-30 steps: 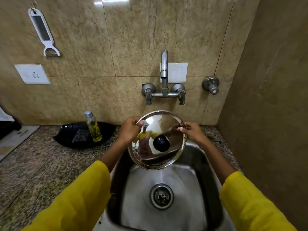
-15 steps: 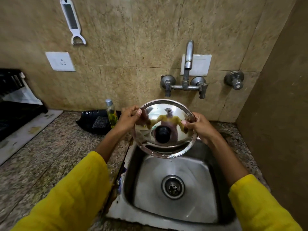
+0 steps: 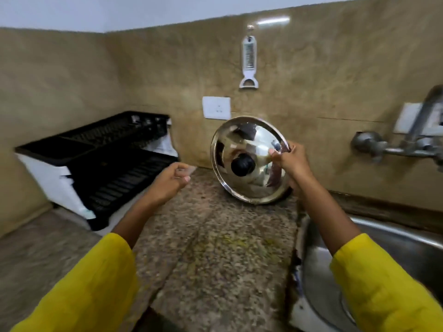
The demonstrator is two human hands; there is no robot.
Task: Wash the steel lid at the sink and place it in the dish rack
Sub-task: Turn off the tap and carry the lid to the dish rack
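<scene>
The round steel lid [image 3: 249, 173] with a black knob is held upright in the air over the granite counter, its knob side facing me. My right hand [image 3: 291, 161] grips its right rim. My left hand [image 3: 171, 178] is off the lid, to its left, fingers loosely curled with nothing in them, blurred by motion. The black dish rack [image 3: 115, 161] on its white base stands at the far left against the wall. The steel sink [image 3: 383, 248] lies at the lower right.
The tap [image 3: 417, 137] juts from the wall at the right edge. A white peeler [image 3: 249, 63] hangs on the tiled wall above a white socket [image 3: 216, 108]. Speckled granite counter [image 3: 215, 248] runs between the rack and the sink.
The view swung left from the sink to the counter and rack. The lid moved left out over the counter. My left hand let go of it; only my right hand holds it now.
</scene>
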